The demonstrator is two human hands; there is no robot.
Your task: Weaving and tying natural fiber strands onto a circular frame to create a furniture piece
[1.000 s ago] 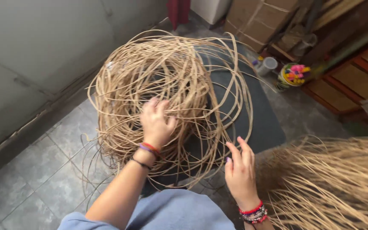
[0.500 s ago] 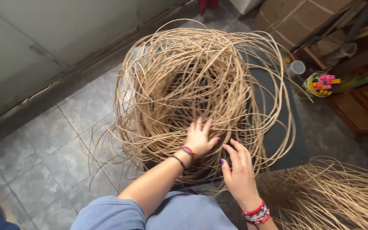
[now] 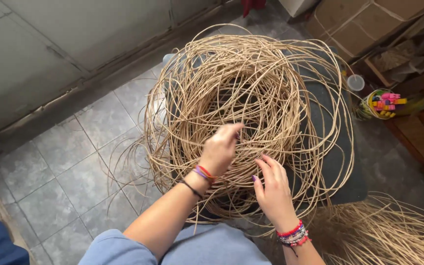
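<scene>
While left hand (image 3: 220, 149) pinches rattan coil (image 3: 251, 88), right hand (image 3: 272, 189) rests at rim.

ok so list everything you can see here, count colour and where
cane coil: one big tangle, tan, on the dark stool in the middle
stool: one, dark grey, under the coil
loose cane bundle: one, tan, bottom right on the floor
floor tiles: grey, left side
cardboard boxes: two or so, brown, top right
plastic cup: one, clear, right of the coil
small basket: one, yellowish, holding bright pink and yellow bits, right
wooden furniture: brown, right edge
left hand: pinching strands at the coil's centre, bracelets on wrist
right hand: open, fingers on the coil's near edge, beaded bracelets
</scene>
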